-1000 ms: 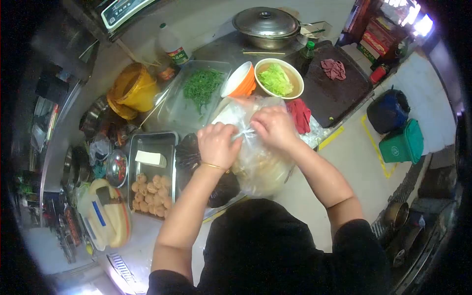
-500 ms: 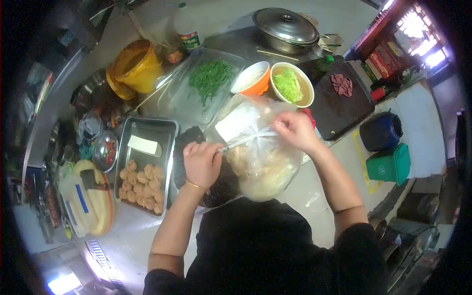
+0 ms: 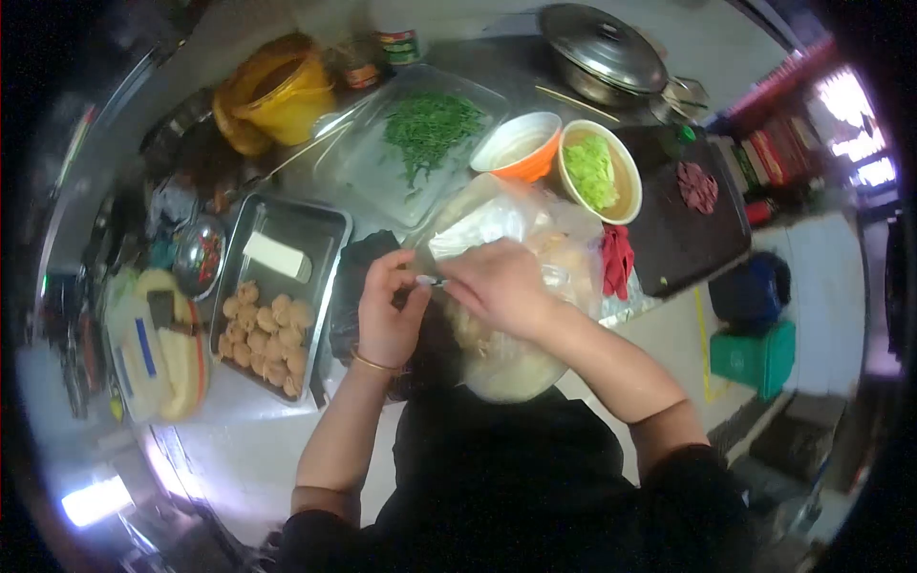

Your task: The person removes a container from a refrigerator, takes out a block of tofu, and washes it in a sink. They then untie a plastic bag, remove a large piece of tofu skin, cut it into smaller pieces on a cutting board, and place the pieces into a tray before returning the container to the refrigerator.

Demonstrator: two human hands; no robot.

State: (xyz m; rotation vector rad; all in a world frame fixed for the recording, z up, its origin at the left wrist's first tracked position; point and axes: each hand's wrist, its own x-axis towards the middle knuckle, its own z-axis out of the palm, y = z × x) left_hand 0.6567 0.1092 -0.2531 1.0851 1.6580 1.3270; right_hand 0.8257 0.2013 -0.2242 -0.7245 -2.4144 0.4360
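Note:
A clear plastic bag [image 3: 521, 368] with pale, yellowish contents bulges in front of my torso. My left hand [image 3: 390, 306] is at the bag's left side, its thumb and fingers closed on a small whitish strip [image 3: 430, 280]. My right hand [image 3: 501, 286] reaches across the top of the bag, fingers closed at the strip's other end and hiding the bag's gathered neck. Whether the strip is part of the bag cannot be made out. A white block [image 3: 478, 229] shows behind my right hand, under or beside the plastic. Left of the bag, black plastic [image 3: 358, 282] lies by my left hand.
A metal tray [image 3: 320, 244] with brown balls [image 3: 267, 334] and a white block [image 3: 277, 256] lies left. Behind are a tub of chopped greens [image 3: 430, 129], an orange bowl [image 3: 525, 167], a lettuce bowl [image 3: 592, 172] and a lidded pot [image 3: 607, 53]. Meat [image 3: 697, 186] lies on a dark board [image 3: 659, 253].
My right hand has moved left and down across the bag to meet my left hand. The strip stretched between them now shows only as a short piece. The view has shifted slightly.

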